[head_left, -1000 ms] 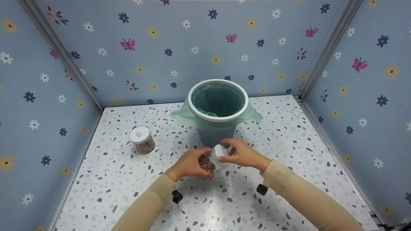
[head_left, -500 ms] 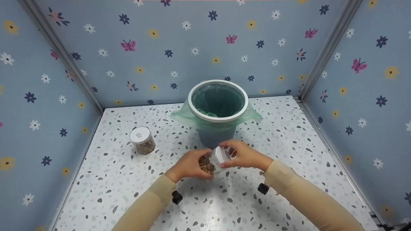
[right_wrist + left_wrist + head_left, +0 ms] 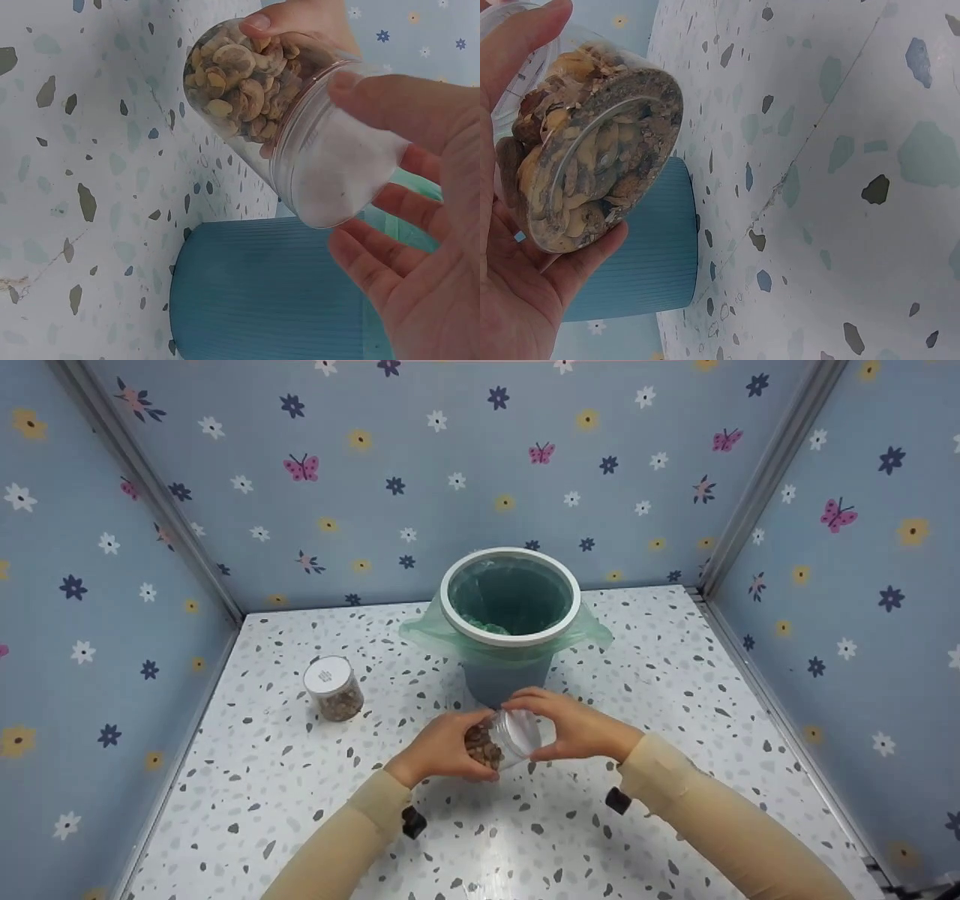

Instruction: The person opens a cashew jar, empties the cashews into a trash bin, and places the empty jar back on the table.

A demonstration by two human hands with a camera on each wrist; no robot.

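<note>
My left hand grips the lower part of a clear plastic jar, which is tilted with its lid end to the right. Cashew nuts fill part of it, with crumbs against the bottom. My right hand spans the lid of this jar, thumb on one edge and fingertips at the opposite edge. The lid is clear-rimmed with a white face and sits on the jar's mouth. Both hands are above the table, just in front of a blue bin.
The ribbed blue bin has a white rim and a green bag liner. Farther left on the speckled table stands a second jar with a white-topped lid. Flower-patterned panels enclose the back and sides.
My right hand has shifted round the lid, its fingers and thumb changing position on the edge. The lid's white face now turns more to the right. My left hand stays in place.
</note>
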